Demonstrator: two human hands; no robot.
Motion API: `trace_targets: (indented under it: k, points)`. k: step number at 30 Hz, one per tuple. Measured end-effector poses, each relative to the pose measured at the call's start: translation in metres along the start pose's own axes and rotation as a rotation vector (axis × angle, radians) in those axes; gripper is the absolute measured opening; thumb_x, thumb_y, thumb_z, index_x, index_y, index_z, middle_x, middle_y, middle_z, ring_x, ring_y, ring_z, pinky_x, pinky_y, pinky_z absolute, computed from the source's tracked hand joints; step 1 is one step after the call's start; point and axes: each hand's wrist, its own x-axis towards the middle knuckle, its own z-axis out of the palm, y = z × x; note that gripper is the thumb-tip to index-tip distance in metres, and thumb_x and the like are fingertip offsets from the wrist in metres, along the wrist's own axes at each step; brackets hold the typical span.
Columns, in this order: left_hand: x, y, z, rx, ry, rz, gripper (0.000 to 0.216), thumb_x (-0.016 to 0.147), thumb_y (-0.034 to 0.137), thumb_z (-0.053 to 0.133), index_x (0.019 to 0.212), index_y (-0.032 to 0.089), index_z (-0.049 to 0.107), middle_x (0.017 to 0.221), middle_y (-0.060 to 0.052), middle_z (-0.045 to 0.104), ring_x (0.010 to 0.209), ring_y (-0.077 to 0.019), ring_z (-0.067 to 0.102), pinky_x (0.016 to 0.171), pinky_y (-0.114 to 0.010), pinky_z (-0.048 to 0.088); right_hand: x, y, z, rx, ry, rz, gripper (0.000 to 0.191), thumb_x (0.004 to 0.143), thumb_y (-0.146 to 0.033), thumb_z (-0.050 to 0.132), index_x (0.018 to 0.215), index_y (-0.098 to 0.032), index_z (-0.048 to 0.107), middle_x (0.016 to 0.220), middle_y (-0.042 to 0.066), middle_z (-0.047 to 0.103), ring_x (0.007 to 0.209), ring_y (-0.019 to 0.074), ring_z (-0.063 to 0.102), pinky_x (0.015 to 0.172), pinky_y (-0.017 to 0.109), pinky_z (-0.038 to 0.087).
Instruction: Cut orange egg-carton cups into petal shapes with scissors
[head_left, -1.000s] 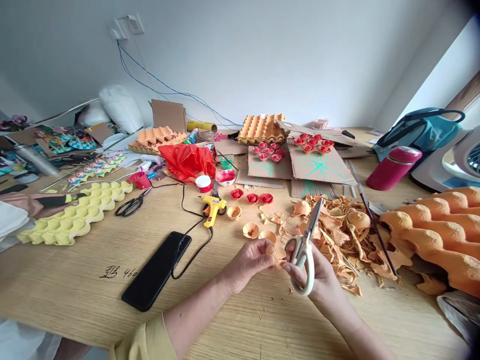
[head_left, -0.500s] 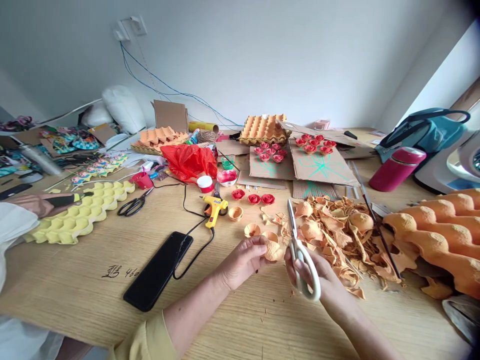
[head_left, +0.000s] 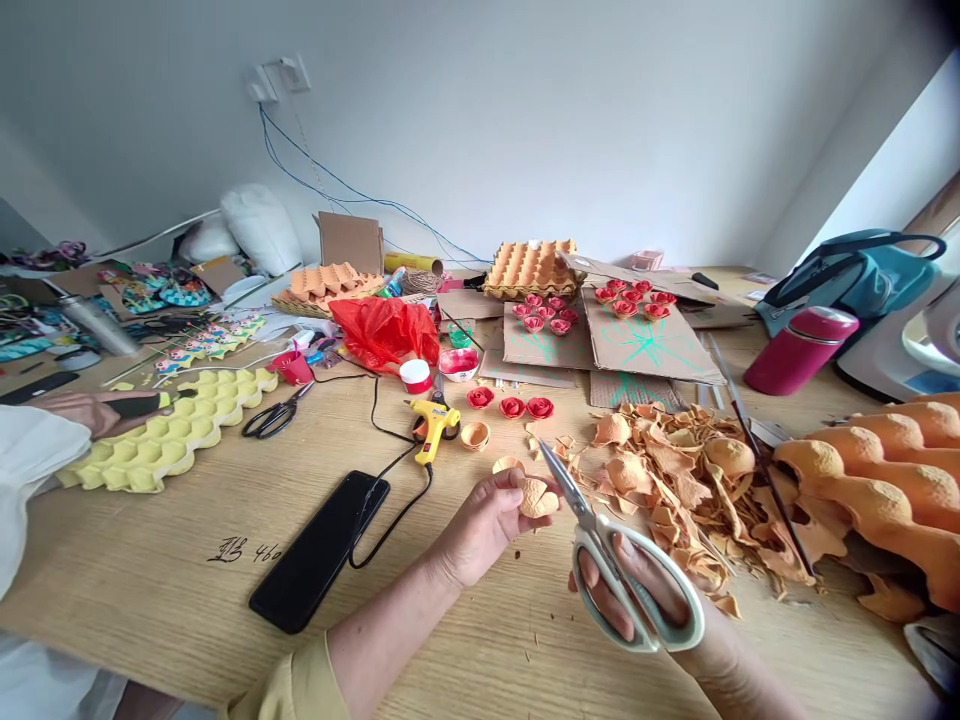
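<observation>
Between the fingertips of my left hand [head_left: 484,525] is an orange egg-carton cup [head_left: 537,498], with a slit showing in its side. My right hand [head_left: 637,590] has its fingers through the handles of the white-handled scissors [head_left: 600,540]. The blades point up and to the left, just right of the cup and apart from it. Behind my left hand lies a cut cup [head_left: 508,465], partly hidden. Further back stands another cut cup [head_left: 475,436]. A pile of orange carton scraps [head_left: 682,480] lies beside my right hand.
A yellow glue gun [head_left: 435,430] and a black phone [head_left: 319,550] lie to the left. Red paper roses [head_left: 512,407] sit behind. An orange egg tray [head_left: 885,460] is at right. Another person's hand [head_left: 94,410] works over a yellow egg tray [head_left: 172,425].
The scissors have turned, their tips swinging left toward the cup and their handles showing wider. The cup has turned in my left fingers, and its slit now shows. The view has shifted slightly.
</observation>
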Motion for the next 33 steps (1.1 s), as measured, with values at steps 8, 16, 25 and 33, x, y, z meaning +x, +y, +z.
trace_targets:
  k: [8, 16, 25, 33]
  points:
    - [0.005, -0.003, -0.003, 0.413, 0.107, 0.104, 0.030, 0.069, 0.037, 0.084, 0.076, 0.015, 0.064, 0.076, 0.001, 0.060, 0.075, -0.0112, 0.053, 0.072, -0.023, 0.040, -0.002, -0.009, -0.004, -0.435, 0.177, -0.078, 0.047, 0.094, -0.065, 0.048, 0.082, -0.020, 0.056, 0.059, -0.002, 0.053, 0.056, 0.0128, 0.045, 0.055, 0.026, 0.036]
    - [0.007, -0.004, -0.002, 0.522, 0.174, 0.167, 0.036, 0.071, 0.042, 0.082, 0.088, 0.015, 0.065, 0.084, -0.002, 0.063, 0.065, -0.0086, 0.049, 0.060, -0.022, 0.038, 0.001, -0.009, -0.007, -0.970, 0.359, -0.180, 0.034, 0.097, -0.045, 0.049, 0.073, -0.022, 0.051, 0.066, 0.000, 0.055, 0.065, 0.0168, 0.051, 0.061, 0.028, 0.041]
    - [0.009, -0.006, -0.008, 0.435, 0.212, 0.180, 0.029, 0.076, 0.038, 0.078, 0.081, 0.014, 0.065, 0.075, 0.000, 0.061, 0.057, -0.0067, 0.047, 0.055, -0.023, 0.034, 0.005, 0.002, -0.011, -1.434, 0.346, -0.396, 0.024, 0.092, -0.034, 0.058, 0.078, -0.023, 0.043, 0.068, -0.003, 0.054, 0.063, 0.0169, 0.050, 0.076, 0.035, 0.039]
    - [0.009, -0.006, -0.009, 0.344, 0.202, 0.174, 0.029, 0.075, 0.036, 0.080, 0.079, 0.015, 0.061, 0.072, 0.002, 0.059, 0.057, -0.0060, 0.045, 0.054, -0.022, 0.030, 0.006, 0.002, -0.011, -1.519, 0.436, -0.433, 0.012, 0.089, -0.033, 0.059, 0.086, -0.024, 0.052, 0.074, 0.000, 0.061, 0.072, 0.0224, 0.057, 0.083, 0.039, 0.036]
